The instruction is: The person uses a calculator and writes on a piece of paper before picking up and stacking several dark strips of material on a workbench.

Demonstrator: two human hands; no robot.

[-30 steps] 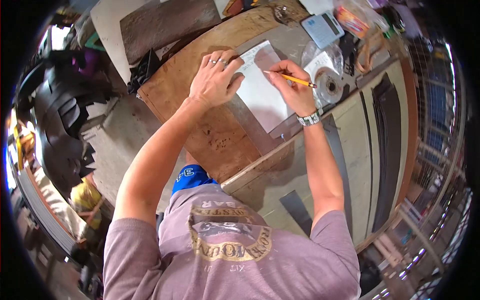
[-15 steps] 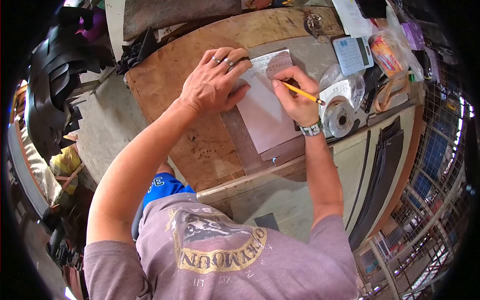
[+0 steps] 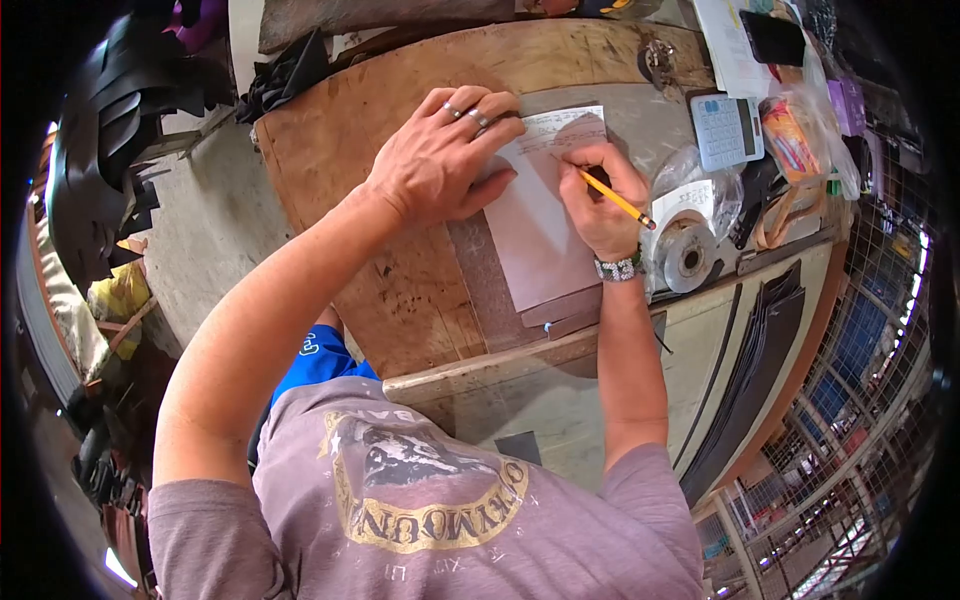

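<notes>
A white sheet of paper [image 3: 535,250] lies on the wooden table, with several lines of handwriting along its top. My right hand [image 3: 605,205] pinches a yellow pencil [image 3: 622,203], its point down at the written lines and its eraser end toward my wrist. Across the sheet's upper left edge rests my left hand [image 3: 440,155], palm down, fingers slightly bent and apart, holding nothing. A brown board [image 3: 475,275] shows under the paper.
To the right are a clear tape roll [image 3: 688,257], a light blue calculator [image 3: 724,130], a phone [image 3: 772,38] and a plastic bag with an orange packet [image 3: 792,140]. Dark sheets [image 3: 750,370] hang along the table's side. Black strips [image 3: 105,170] are piled at left.
The view has shifted, so the table things appear farther right. The pencil point has moved slightly left along the writing, and the pencil slants more steeply. My left hand stays on the sheet.
</notes>
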